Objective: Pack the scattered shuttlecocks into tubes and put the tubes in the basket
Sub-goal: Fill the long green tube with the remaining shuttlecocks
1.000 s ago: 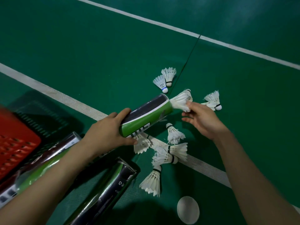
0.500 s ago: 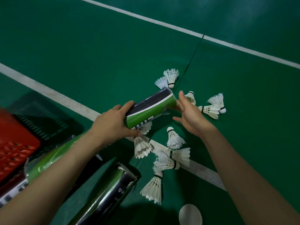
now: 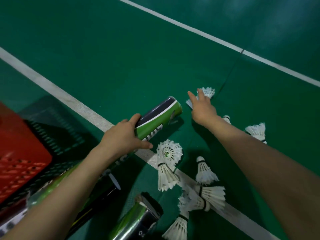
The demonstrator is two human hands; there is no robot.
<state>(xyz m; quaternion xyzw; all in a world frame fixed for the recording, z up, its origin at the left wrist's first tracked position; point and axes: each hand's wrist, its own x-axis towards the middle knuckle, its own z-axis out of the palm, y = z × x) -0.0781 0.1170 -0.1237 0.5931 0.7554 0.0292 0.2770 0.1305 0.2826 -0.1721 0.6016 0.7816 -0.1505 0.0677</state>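
The green-and-black tube [image 3: 158, 119] was gripped at its near end by the left hand [image 3: 123, 135], fingers wrapped round it, its open mouth tilted up and away over the green floor [image 3: 121, 58]. The right hand [image 3: 202, 110] was stretched out with fingers spread upon a white shuttlecock [image 3: 207, 91] just beyond the tube's mouth, though whether it was actually pinched could not be told. More shuttlecocks [image 3: 168, 163] were scattered along the white line [image 3: 83, 108] between the forearms, two further tubes [image 3: 136, 220] were lying nearer, and the red basket [image 3: 19, 149] was set at the left edge.
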